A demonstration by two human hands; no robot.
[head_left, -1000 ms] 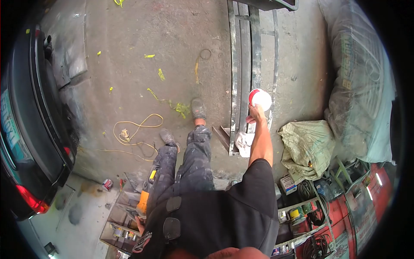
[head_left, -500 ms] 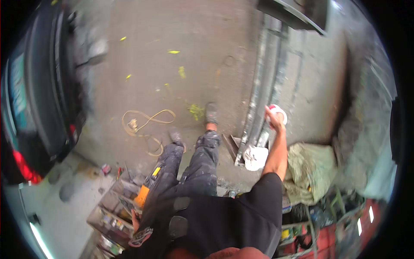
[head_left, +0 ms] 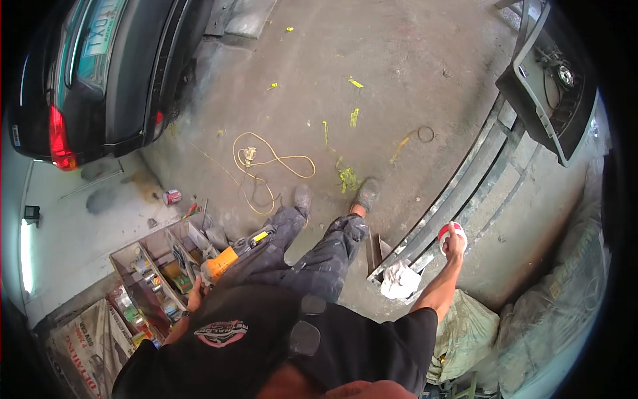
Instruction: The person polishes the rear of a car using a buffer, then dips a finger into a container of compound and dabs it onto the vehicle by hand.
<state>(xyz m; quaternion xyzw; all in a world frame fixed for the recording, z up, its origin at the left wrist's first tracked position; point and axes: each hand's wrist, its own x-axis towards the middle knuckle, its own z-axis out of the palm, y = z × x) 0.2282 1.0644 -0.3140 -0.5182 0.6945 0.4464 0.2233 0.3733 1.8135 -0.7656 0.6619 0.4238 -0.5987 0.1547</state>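
Note:
My right hand (head_left: 454, 247) is closed on a red-and-white round thing (head_left: 443, 234), held out beside a long dark metal beam; its exact kind is unclear. Below that hand, a crumpled white cloth or bag (head_left: 400, 280) lies at the beam's near end. My left hand (head_left: 195, 295) is low by my left side, its fingers partly hidden. It grips the near end of an orange tool (head_left: 220, 263) with a long dark body and a yellow patch, which reaches out along my left thigh.
A wooden box (head_left: 143, 282) of cans and tools stands left. Beyond it is a black car (head_left: 126, 73). A yellow cord (head_left: 286, 158) loops on the floor near several yellow scraps. The metal beam (head_left: 458, 186) carries a dark bumper-like part (head_left: 531, 100). A sack (head_left: 465, 332) lies right.
The view has swung, so the car and box show more fully at left. Both hands keep hold of the same things, and my right arm still reaches out over the beam.

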